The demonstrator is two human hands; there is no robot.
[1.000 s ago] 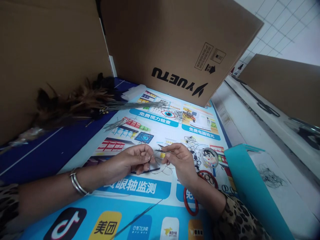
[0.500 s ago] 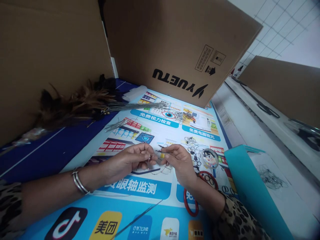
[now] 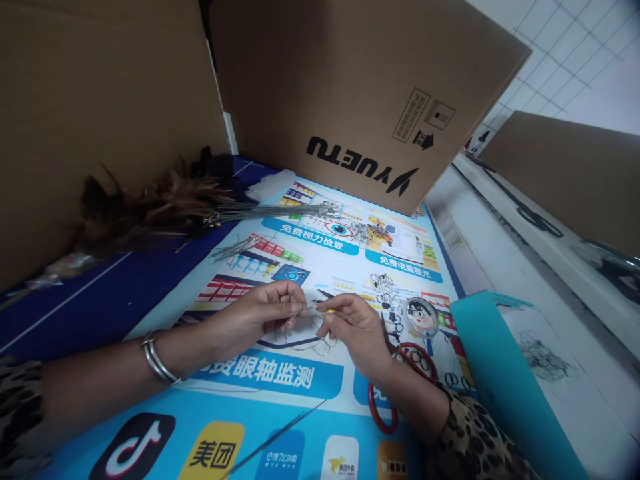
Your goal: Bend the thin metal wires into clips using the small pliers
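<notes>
Over the printed mat, my left hand (image 3: 273,312) pinches a fine wire (image 3: 311,311) between thumb and forefinger. Facing it, my right hand (image 3: 357,328) has thumb and fingers closed near the wire's other end; exactly what lies between them is too small to make out. Scissors with red handles (image 3: 383,408) lie partly beneath my right wrist. A dark pointed tip (image 3: 326,294) shows just beyond my right fingertips; whether it belongs to the scissors is hidden. Loops of thin wire (image 3: 320,343) rest on the mat below my fingers.
Small black rings and clips (image 3: 393,313) lie beside a round clear dish (image 3: 421,317). Bundles of wires (image 3: 270,211) and brown feathers (image 3: 150,207) are at the back left. Cardboard boxes (image 3: 350,80) stand behind. A teal box (image 3: 500,373) is at the right.
My fingers have shifted slightly; the right fingertips are straighter and the left hand has risen a little. The fine wire now stretches across between the hands.
</notes>
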